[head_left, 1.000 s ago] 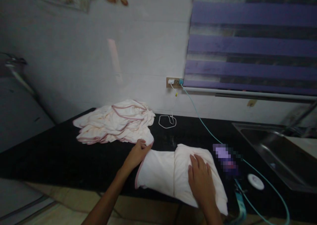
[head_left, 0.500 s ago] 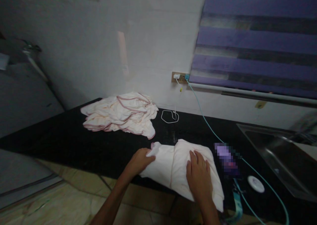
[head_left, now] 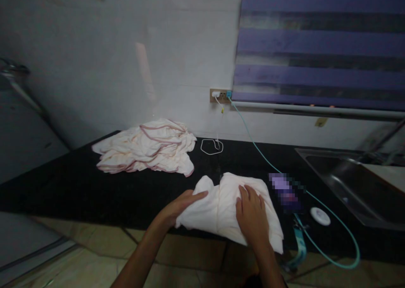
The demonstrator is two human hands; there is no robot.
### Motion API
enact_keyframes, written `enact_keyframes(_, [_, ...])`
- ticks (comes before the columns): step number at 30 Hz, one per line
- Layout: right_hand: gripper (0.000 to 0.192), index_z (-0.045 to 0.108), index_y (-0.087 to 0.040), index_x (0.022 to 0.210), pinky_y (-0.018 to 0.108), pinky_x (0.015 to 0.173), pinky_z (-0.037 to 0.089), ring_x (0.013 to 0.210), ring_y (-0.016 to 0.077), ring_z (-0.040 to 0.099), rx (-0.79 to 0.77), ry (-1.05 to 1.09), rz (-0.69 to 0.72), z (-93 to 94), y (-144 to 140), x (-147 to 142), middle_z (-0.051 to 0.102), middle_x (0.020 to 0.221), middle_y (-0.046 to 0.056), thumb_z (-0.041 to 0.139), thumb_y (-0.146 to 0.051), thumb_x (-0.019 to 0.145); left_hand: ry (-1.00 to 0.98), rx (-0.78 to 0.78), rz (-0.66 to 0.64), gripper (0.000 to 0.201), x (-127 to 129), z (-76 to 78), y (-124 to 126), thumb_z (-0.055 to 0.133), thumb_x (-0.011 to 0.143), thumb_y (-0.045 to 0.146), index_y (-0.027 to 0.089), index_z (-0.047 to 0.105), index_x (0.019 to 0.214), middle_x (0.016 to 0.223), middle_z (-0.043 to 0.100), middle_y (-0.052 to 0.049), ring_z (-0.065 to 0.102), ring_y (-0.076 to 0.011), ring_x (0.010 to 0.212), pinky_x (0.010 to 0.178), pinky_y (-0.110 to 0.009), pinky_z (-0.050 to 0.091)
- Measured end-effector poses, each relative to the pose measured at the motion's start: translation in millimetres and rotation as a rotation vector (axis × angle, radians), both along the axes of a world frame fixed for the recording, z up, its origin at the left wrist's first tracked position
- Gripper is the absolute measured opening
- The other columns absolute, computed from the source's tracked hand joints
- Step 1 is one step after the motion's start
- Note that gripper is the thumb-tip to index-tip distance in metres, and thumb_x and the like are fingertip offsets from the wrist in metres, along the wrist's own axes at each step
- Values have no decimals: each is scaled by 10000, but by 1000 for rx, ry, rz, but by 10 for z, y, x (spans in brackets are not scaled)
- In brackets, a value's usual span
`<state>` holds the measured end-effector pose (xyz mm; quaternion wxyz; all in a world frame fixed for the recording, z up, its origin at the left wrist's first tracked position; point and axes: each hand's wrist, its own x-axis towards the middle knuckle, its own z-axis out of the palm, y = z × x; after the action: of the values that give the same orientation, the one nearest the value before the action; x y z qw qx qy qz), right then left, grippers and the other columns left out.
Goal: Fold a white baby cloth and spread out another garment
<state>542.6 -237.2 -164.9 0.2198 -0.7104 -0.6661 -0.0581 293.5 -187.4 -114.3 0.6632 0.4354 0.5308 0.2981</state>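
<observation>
So I've got both hands on the cloth [head_left: 221,203], a pale, pinkish-white one that sits partly folded at the near edge of the black counter [head_left: 79,186], with its lower right corner hanging a bit over the front. My right hand [head_left: 251,214] is flat on top of the thicker folded part, fingers spread and palm down, pressing rather than gripping. My left hand [head_left: 179,207] is at the cloth's left end, fingers stretched out along the fabric with the end bunched up over them; looks like I'm lifting or pushing that end over, but I can't tell if the thumb is actually pinching it. Further back on the counter, well apart from my hands, there's a pile [head_left: 145,146] of the same sort of cloths with pink trim, all crumpled. Just right of the pile a white cable [head_left: 211,146] lies in a loop and runs up to the socket [head_left: 220,95] on the wall. A teal cable [head_left: 253,142] comes down from the same socket, passes a blurred-out purple thing just right of the cloth, and curls round near a small white disc [head_left: 320,216]. The sink [head_left: 348,182] is off to the right, under a purple striped blind [head_left: 316,47].
</observation>
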Motion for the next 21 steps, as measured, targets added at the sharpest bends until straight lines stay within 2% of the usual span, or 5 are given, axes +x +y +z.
enact_keyframes(3, [514, 519, -163, 1488, 489, 1229, 222, 1473, 276, 387, 3, 6, -7, 6, -3, -7, 507, 1539, 148, 315, -248, 1024, 50, 81, -73, 569, 4, 56, 41, 868, 653, 590, 134, 719, 960, 767, 758, -53, 685, -223, 649, 526, -255, 463])
enact_keyframes(7, [508, 524, -162, 1489, 492, 1231, 225, 1476, 273, 387, 4, 9, 0, 41, -24, -33, 519, 1530, 148, 302, -259, 1042, -95, 231, -53, 495, 38, 159, 89, 850, 733, 498, 107, 757, 1022, 1001, 800, -128, 743, -277, 891, 716, -284, 549])
enact_keyframes(13, [566, 427, -276, 1573, 616, 1225, 187, 1549, 343, 244, -48, 21, 73, 159, -86, -83, 413, 1632, 78, 369, -488, 1052, -351, 157, 68, 605, 167, 308, 89, 891, 702, 369, 152, 683, 1227, 1064, 794, -118, 760, -292, 938, 875, -366, 594])
enact_keyframes(17, [551, 401, -325, 1584, 640, 1231, 154, 1566, 322, 216, -106, 19, 171, 207, -101, -115, 384, 1654, 42, 330, -498, 1066, -423, 160, 71, 554, 338, 434, 50, 880, 712, 328, 176, 676, 1204, 1020, 794, -82, 755, -289, 957, 872, -354, 594])
enact_keyframes(21, [569, 372, -308, 1601, 651, 1236, 145, 1566, 337, 218, -122, 18, 137, 219, -79, -209, 353, 1667, 49, 373, -459, 1053, -454, 187, 26, 487, 605, 530, 7, 883, 721, 318, 150, 685, 1132, 934, 774, -73, 741, -230, 830, 775, -299, 585])
